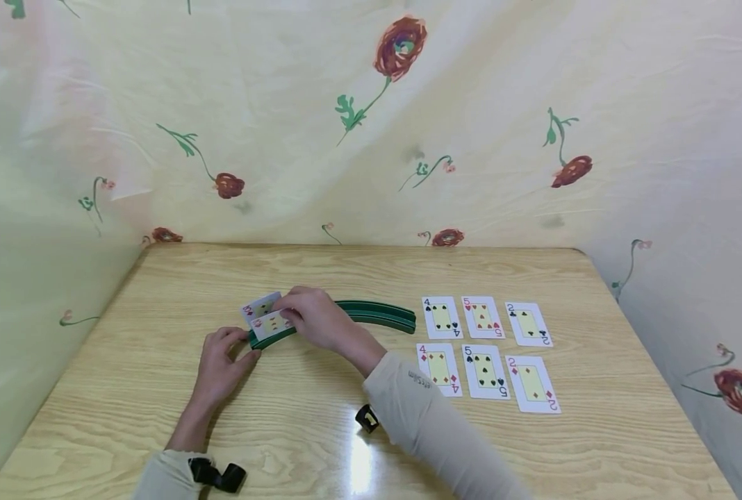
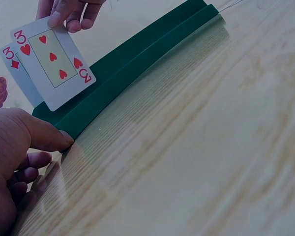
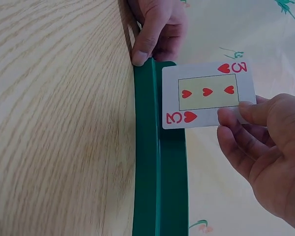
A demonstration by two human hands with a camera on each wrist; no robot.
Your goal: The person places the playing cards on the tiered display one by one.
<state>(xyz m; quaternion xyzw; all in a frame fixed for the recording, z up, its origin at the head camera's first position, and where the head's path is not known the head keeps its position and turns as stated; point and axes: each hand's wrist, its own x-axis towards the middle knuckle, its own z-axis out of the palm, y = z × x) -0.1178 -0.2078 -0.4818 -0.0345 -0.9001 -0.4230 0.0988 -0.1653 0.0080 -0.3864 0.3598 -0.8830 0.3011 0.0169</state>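
My left hand (image 1: 221,364) grips the left end of a curved green card holder (image 1: 377,312), its thumb on the front side. Between thumb and fingers, my right hand (image 1: 315,316) pinches the three of hearts (image 3: 206,93) by its upper edge. That card's lower edge is at the holder's groove; I cannot tell whether it is seated there. Behind it a three of diamonds (image 2: 14,73) stands tilted at the holder's left end, partly covered by the hearts card.
Right of the holder lie two face-up rows: the four of spades (image 1: 442,317), five of hearts (image 1: 482,317), two of clubs (image 1: 529,324); then the four of diamonds (image 1: 438,368), five of spades (image 1: 486,371), two of diamonds (image 1: 533,384). A black piece (image 1: 367,419) is beside the right sleeve.
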